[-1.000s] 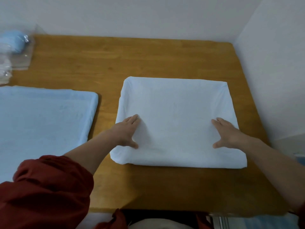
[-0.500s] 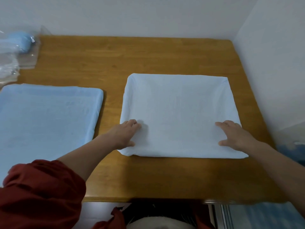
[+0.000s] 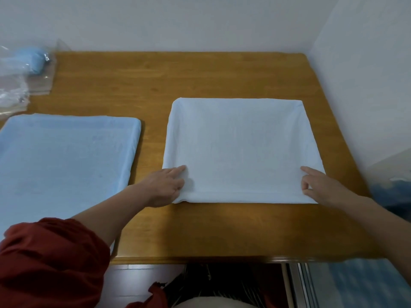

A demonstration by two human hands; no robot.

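A white folded towel (image 3: 240, 150) lies flat on the wooden table (image 3: 200, 230), right of centre. My left hand (image 3: 165, 185) is at its near-left corner, index finger on top and the other fingers curled round the edge. At the near-right corner, my right hand (image 3: 320, 185) has its index finger stretched over the cloth and its thumb and other fingers curled at the corner. Both hands pinch the towel's near edge. The towel's near edge lies flat on the table.
A light blue folded towel (image 3: 62, 156) lies to the left, reaching past the table's near-left edge. Clear plastic bags (image 3: 20, 76), one holding a rolled blue item, sit at the far left. White walls border the table at the back and right.
Both hands slid back from lying flat on the towel's top to its two near corners, and their fingers curled onto the edge. The camera view shifted slightly.
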